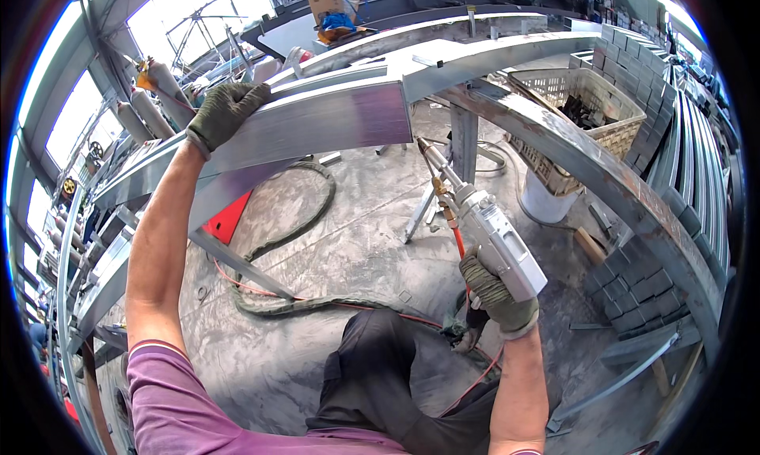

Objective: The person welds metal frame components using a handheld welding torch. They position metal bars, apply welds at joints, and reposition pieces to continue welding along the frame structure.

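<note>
My left hand (226, 113), in a dark green knit glove, is closed over the upper edge of a shiny rectangular metal beam (332, 121). My right hand (497, 295), gloved alike, grips a silver-white welding gun (500, 235) by its handle. The gun's narrow copper-coloured nozzle (431, 150) points up and left, near the lower right end of the beam, and whether it touches is unclear. A brass fitting and an orange-red hose (459, 241) run along the gun. Right of the beam's end, a curved metal piece (491, 59) meets it.
A rusty curved steel bar (602, 166) arches across the right side. Behind it stands a cream plastic crate (617, 142) on a white bucket (548, 202). Stacked metal tubes (637, 285) lie at right. A sheathed cable (317, 303) snakes over the floor; gas cylinders (150, 113) stand left.
</note>
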`<state>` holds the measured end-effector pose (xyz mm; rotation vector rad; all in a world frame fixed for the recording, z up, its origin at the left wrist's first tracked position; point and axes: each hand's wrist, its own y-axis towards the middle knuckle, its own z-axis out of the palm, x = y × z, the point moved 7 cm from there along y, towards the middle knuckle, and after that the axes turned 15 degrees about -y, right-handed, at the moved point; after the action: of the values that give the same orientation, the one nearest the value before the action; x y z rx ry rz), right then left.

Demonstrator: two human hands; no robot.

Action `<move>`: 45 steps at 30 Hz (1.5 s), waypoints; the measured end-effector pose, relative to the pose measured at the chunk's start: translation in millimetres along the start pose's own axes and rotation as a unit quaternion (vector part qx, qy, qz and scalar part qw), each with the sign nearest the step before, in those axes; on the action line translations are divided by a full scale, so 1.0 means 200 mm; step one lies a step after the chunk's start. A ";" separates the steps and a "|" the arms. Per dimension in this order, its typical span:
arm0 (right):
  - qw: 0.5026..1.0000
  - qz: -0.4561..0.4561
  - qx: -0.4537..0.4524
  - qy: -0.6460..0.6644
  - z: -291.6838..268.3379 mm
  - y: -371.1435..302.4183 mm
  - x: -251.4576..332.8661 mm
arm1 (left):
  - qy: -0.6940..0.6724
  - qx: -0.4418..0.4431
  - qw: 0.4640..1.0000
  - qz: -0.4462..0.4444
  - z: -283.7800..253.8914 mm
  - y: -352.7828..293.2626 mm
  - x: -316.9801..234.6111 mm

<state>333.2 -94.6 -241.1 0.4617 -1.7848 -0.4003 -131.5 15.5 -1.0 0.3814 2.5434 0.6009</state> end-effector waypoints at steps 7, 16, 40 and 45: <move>0.999 -0.009 -0.021 0.035 0.02 0.00 -0.03 | -0.002 -0.015 0.999 0.035 0.00 0.00 0.04; 0.999 -0.003 0.003 -0.032 0.01 -0.04 -0.02 | 0.011 0.026 0.999 -0.046 0.01 0.00 0.00; 0.999 -0.011 0.031 0.009 0.03 -0.05 -0.06 | 0.015 0.028 0.999 -0.040 0.01 0.01 0.02; 0.998 -0.043 0.009 -0.050 0.03 -0.03 -0.02 | 0.025 0.026 0.999 -0.036 0.00 0.00 0.00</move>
<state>328.0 -98.5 -249.2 0.5411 -1.8716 -0.4742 -132.1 15.0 -1.7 0.2959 2.6121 0.5249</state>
